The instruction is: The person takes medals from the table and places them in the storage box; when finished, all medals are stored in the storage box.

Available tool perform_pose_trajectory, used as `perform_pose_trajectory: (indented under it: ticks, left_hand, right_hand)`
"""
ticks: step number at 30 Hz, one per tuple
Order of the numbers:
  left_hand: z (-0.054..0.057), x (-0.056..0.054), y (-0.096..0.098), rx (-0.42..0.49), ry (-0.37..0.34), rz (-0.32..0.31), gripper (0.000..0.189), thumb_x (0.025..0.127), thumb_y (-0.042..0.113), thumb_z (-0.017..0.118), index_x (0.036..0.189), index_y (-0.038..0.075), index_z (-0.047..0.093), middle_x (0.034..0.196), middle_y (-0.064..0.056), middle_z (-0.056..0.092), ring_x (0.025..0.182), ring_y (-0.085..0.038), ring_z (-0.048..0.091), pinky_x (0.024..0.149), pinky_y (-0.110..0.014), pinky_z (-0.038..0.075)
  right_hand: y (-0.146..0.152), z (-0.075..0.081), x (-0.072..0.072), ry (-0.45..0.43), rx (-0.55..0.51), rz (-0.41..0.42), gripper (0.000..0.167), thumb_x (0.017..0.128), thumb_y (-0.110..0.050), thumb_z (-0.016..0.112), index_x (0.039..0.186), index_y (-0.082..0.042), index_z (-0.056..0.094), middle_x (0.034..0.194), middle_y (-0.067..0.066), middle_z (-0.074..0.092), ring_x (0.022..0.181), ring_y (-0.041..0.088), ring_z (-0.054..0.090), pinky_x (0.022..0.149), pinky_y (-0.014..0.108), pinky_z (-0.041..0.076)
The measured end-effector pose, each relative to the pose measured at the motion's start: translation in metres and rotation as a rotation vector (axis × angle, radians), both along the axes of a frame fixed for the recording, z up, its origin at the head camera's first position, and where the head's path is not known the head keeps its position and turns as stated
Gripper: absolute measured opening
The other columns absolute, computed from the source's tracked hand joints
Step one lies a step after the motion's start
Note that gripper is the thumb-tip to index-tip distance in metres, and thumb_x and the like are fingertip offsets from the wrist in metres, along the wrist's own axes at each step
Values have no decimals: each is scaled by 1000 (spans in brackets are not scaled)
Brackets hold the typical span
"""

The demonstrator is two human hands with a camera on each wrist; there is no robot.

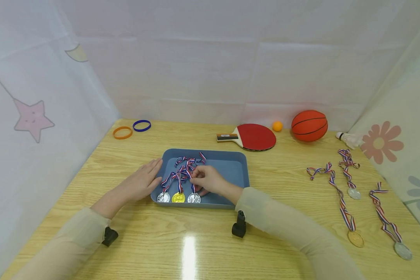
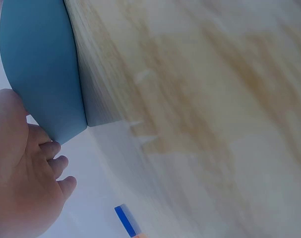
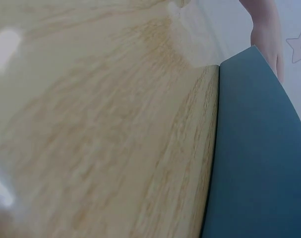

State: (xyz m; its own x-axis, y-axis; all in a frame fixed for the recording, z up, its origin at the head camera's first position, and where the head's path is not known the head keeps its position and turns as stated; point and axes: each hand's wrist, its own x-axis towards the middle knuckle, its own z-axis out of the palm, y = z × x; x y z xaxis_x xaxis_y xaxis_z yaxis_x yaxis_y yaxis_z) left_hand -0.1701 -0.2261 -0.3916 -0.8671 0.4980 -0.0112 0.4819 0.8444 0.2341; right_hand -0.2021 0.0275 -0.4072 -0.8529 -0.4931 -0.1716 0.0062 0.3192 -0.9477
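A blue-grey tray (image 1: 235,171) holds a silver medal (image 1: 163,197) at left, a gold medal (image 1: 178,198) in the middle and another silver medal (image 1: 194,198) at right. Their striped ribbons (image 1: 179,182) run back into a tangled heap. My right hand (image 1: 210,181) reaches over the tray, thumb and forefinger pinching the right silver medal's ribbon; its lower fingers are partly hidden. With fingers extended, my left hand (image 1: 141,179) rests at the tray's left rim. The left wrist view shows that hand against the tray's outer wall (image 2: 41,64).
Three ribboned medals (image 1: 356,238) lie on the table at right. Along the back are a red table tennis bat (image 1: 257,137), an orange ball (image 1: 277,126), a small basketball (image 1: 309,125) and a shuttlecock (image 1: 350,139). An orange wristband (image 1: 122,137) and a blue wristband (image 1: 141,130) lie back left.
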Motion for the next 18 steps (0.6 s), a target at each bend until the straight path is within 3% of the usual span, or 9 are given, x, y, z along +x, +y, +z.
perform_pose_trajectory:
  ticks: [18]
  left_hand:
    - [1, 0, 0, -1, -1, -2, 58, 100, 24, 36, 142, -9, 17, 148, -25, 16, 134, -40, 14, 107, -52, 14]
  right_hand:
    - [-4, 1, 1, 51, 52, 5, 12, 81, -1, 68, 81, -1, 56, 66, 6, 58, 53, 16, 57, 44, 34, 53]
